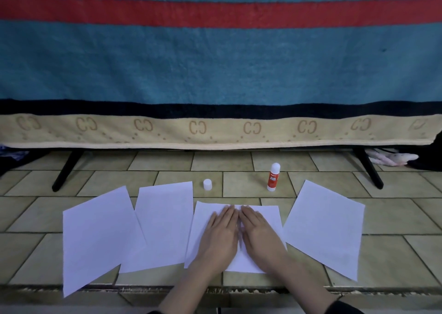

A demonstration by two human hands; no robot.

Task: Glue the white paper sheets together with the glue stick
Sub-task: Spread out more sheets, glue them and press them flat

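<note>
4 groups of white paper lie flat on the tiled surface in a row. The far-left sheet is turned at an angle, and its right edge lies over the second sheet. The middle sheets are stacked (how many, I cannot tell), with both hands pressed flat on them. The right sheet is rotated and lies apart. Behind the papers, the glue stick stands upright, red and white, uncapped. Its white cap stands apart, to the left.
</note>
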